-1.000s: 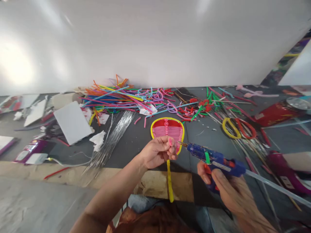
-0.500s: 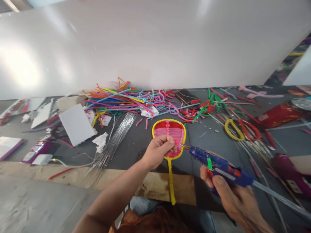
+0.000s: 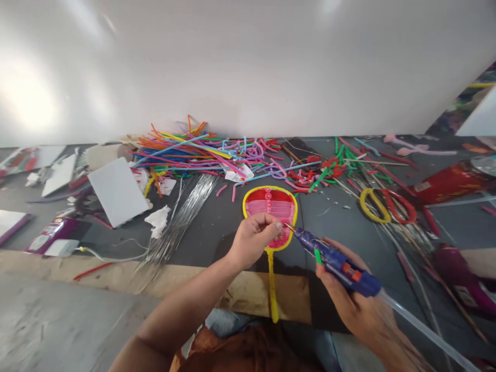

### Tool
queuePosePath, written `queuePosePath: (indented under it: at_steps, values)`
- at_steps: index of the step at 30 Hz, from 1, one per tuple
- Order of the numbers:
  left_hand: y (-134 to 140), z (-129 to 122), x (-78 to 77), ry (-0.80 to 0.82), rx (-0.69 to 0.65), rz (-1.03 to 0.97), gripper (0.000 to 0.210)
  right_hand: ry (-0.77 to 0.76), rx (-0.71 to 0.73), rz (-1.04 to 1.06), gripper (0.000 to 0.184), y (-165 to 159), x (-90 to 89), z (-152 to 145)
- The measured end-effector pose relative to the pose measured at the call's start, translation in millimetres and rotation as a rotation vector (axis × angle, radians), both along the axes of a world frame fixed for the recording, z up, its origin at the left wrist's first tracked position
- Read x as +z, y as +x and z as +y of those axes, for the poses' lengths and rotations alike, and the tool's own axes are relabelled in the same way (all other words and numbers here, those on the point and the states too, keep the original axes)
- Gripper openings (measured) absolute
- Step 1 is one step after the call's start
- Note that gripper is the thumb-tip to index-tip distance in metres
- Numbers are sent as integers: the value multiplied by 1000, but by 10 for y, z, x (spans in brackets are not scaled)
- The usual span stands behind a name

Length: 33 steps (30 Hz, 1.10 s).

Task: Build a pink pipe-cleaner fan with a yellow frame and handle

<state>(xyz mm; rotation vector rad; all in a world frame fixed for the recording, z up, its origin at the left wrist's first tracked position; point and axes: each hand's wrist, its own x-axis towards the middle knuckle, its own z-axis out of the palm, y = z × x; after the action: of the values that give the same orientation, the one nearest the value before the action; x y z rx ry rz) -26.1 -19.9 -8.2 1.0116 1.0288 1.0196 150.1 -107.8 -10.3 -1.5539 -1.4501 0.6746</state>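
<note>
A fan-shaped piece (image 3: 256, 196) made of pipe cleaners lies on the dark tabletop, yellow round its edge, red and pink inside, with a row of pink beads down its middle. Its yellow handle (image 3: 273, 289) points towards me. Over the lower part of the fan, my left hand (image 3: 253, 237) is closed in a pinch; whatever sits between thumb and forefinger is too small to make out. My right hand (image 3: 349, 299) grips a blue glue gun (image 3: 337, 261), a clear glue stick (image 3: 422, 328) trailing from its back. The nozzle is close to my left fingertips.
A pile of coloured pipe cleaners (image 3: 186, 150) lies along the white wall, with a bundle of thin wires (image 3: 182, 222) in front. Scissors (image 3: 399, 206) and a red can (image 3: 445, 181) lie on the right. A white board (image 3: 118, 191) and a purple box (image 3: 52, 235) are at left.
The glue gun has turned, its back end swinging down and left, with the nozzle nearer my left fingertips. My left hand stays pinched over the fan. The view has shifted slightly.
</note>
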Motion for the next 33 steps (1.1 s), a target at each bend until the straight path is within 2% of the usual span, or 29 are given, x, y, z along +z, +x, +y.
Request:
queuePosePath:
  at_steps: [4,9,15,19,25,33]
  values:
    - [0,3,15,-6,-8,0,41,-49,-36,-9,39,-21,5,-13]
    - [-1,9,3,-12,-7,-13,42,1,-67,-18,39,6,-34,-9]
    - [-4,3,-27,-22,-21,-32,41,23,23,-40,37,125,-129,17]
    - [-9,2,-39,-23,-26,-40,39,54,-14,-7,35,89,-131,19]
    - [-5,7,4,-16,-20,-15,41,-59,-90,41,35,-16,-20,-17]
    - [1,0,-4,-11,-19,-3,39,-100,-96,109,37,-4,-32,-38]
